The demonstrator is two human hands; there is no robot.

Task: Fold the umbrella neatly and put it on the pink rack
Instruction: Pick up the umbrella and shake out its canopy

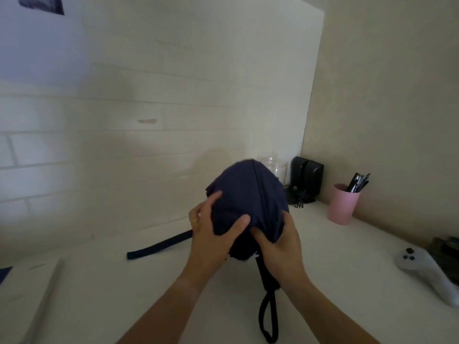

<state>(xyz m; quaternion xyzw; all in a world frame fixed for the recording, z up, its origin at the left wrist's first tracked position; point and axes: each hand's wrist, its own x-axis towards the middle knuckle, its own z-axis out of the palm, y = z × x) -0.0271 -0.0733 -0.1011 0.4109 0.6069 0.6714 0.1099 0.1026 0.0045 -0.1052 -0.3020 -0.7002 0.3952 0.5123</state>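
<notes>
A dark navy folding umbrella (246, 194) is held up over the white desk, its canopy collapsed and bunched, tip pointing away from me. My left hand (213, 232) wraps the loose fabric from the left, thumb across the cloth. My right hand (275, 247) grips the canopy's lower right edge. The black handle (267, 276) and its wrist loop (268, 319) hang down between my forearms. A narrow navy strap or sleeve (159, 245) lies flat on the desk to the left. No pink rack is in view.
A pink cup (342, 204) with pens stands at the right by the wall. Black speakers (306, 178) and a clear jar (275, 166) sit in the corner. A white game controller (427, 271) lies at the far right. A white box (27, 289) is at the lower left.
</notes>
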